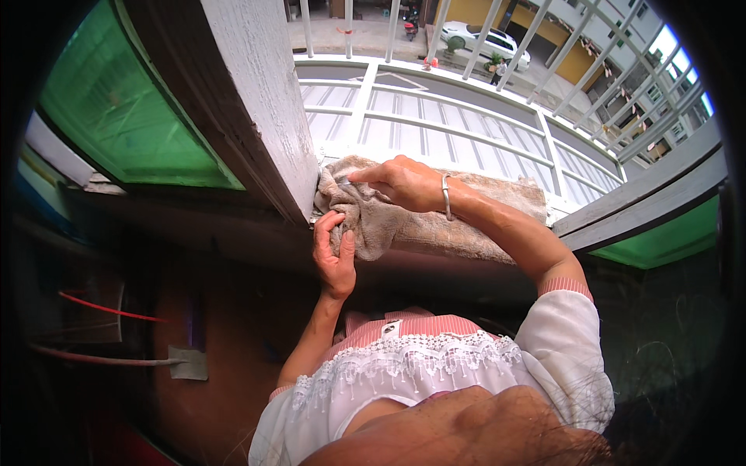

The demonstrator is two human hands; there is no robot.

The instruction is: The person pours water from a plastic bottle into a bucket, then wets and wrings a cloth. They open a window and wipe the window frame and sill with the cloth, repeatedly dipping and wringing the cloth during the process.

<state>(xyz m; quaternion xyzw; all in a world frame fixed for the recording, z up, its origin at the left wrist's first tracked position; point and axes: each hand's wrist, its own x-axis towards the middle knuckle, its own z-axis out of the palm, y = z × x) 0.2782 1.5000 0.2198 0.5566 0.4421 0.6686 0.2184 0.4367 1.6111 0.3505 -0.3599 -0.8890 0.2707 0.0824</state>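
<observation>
A worn beige-grey towel point(431, 225) lies along the windowsill, bunched up at its left end against the white window post point(260, 93). My left hand point(336, 260) grips the near edge of this bunched end, its thumb and fingers closed on the cloth. Over the same end, my right hand point(408, 184) reaches in from the right with its index finger pointing left into the folds. Its other fingers are curled, and their inner side is hidden. A small pale-grey bit shows by that fingertip; I cannot tell what it is. A silvery bangle point(447, 196) circles the right wrist.
White metal bars point(447, 116) form a cage outside the window, above a street with a white car point(486, 43). Green-glazed window sashes point(124, 116) stand at left and right. In the dark lower left, a red cord point(113, 305) and a pale cord point(109, 357) stretch across.
</observation>
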